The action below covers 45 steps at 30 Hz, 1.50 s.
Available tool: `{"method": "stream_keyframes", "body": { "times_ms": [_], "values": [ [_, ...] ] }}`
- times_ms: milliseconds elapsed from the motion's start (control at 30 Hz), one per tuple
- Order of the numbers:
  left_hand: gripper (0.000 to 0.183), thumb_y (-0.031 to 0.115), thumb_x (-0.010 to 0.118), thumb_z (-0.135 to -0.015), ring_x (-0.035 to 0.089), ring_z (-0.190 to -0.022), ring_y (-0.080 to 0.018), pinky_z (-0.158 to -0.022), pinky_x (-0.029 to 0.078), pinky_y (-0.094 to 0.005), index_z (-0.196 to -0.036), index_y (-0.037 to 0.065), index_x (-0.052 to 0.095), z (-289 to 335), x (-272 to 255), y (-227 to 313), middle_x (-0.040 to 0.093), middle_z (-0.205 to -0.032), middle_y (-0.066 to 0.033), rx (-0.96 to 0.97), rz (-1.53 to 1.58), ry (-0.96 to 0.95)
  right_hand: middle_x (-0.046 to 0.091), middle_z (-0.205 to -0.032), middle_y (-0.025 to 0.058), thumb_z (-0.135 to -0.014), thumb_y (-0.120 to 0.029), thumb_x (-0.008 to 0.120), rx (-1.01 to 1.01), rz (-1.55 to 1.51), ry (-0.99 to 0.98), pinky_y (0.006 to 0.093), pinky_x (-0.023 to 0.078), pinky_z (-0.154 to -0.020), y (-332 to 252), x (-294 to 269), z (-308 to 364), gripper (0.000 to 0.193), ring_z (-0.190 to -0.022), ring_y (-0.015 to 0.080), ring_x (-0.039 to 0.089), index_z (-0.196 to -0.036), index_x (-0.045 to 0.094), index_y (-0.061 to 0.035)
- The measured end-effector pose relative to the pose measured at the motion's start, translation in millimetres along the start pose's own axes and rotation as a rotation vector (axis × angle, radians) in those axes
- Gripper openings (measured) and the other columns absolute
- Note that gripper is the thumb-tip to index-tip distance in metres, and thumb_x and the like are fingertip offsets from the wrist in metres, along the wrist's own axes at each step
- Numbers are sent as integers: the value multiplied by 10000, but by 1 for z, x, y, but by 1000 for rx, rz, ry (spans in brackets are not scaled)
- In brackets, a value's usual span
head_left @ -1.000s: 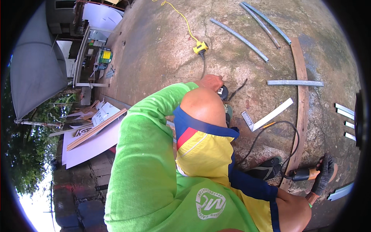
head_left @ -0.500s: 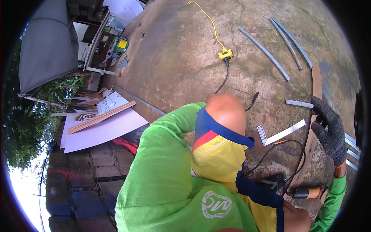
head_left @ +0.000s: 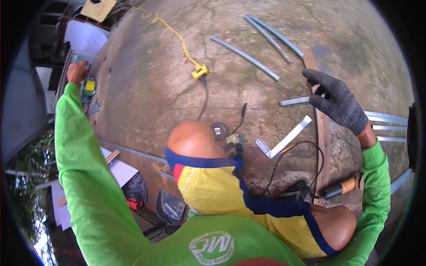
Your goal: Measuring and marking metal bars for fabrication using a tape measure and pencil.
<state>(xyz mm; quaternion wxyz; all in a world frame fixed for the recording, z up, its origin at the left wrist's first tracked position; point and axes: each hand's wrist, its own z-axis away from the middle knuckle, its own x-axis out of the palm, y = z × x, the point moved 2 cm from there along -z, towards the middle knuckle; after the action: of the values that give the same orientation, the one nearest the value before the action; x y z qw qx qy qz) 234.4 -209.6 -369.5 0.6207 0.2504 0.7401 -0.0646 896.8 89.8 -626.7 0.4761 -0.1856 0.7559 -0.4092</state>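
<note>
My left hand [head_left: 77, 72] is bare and stretched far out to the left, beside a green and yellow item [head_left: 88, 87]. Its fingers look curled; whatever they may hold cannot be made out. A dark grey knitted glove covers my right hand [head_left: 336, 99], its fingers bent with a gap to the thumb. Just beside that thumb lies a short metal bar [head_left: 293, 101], one end hidden by the glove. Under the hand runs a long wooden strip [head_left: 323, 155]. Closer to my knees are a try square [head_left: 286, 139] and an orange and black power tool [head_left: 341, 186].
Metal bars [head_left: 246, 57] lie ahead on the concrete, with more metal lengths [head_left: 388, 127] at the right. A yellow extension socket [head_left: 200, 71], a loose black plug [head_left: 243, 110] and a round disc [head_left: 218, 130] are on the floor. A dustpan [head_left: 170, 207] and white boards [head_left: 123, 170] sit at left.
My left arm, earlier bent with its hand hidden behind my knee, now reaches far left. The view has swung left, and the disc and dustpan have come into sight.
</note>
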Motion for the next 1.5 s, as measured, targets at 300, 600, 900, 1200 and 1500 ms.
{"method": "stream_keyframes", "body": {
  "times_ms": [300, 600, 900, 1200, 1500],
  "values": [
    [320, 317, 598, -900, 426, -532, -77, -487, 324, -276, -727, 51, 635, 204, 303, 458, 511, -571, 1, 1021, 638, -517, 704, -851, 111, -634, -112, 599, 372, 484, 274, 391, 518, -779, 2, -84, -81, 263, -832, 280, 672, -849, 747, -148],
    [284, 261, 539, -940, 536, -686, -59, -565, 421, -208, -1148, 86, 624, 405, 225, 602, 602, -864, 29, 837, 1335, -1085, 581, -697, 144, -844, -302, 643, 522, -471, 1008, 353, 484, -417, 9, -158, 4, 346, -488, 228, 584, -880, 562, 32],
    [370, 154, 668, -863, 571, -763, -88, -662, 476, -229, -1182, -21, 596, 405, 235, 564, 648, -959, -43, 1065, 1417, -1169, 637, -932, 82, -903, -394, 604, 376, -898, 638, 347, 578, -634, 33, -121, 23, 399, -779, 250, 680, -1133, 557, -72],
    [251, 171, 742, -815, 593, -660, -81, -570, 476, -213, -1001, 14, 682, 387, 242, 528, 662, -811, -37, 1146, 1344, -923, 658, -1026, 113, -899, -352, 610, 261, -847, 329, 325, 571, -783, 55, -108, 7, 428, -947, 226, 655, -1188, 547, -43],
    [175, 88, 744, -797, 582, -643, -47, -561, 486, -195, -926, 21, 648, 392, 223, 528, 659, -773, -13, 1433, 1284, -891, 579, -1188, 156, -873, -457, 617, -125, -1059, 63, 425, 520, -916, 61, -105, 5, 601, -1075, 269, 592, -1258, 502, -9]
  ]
}}
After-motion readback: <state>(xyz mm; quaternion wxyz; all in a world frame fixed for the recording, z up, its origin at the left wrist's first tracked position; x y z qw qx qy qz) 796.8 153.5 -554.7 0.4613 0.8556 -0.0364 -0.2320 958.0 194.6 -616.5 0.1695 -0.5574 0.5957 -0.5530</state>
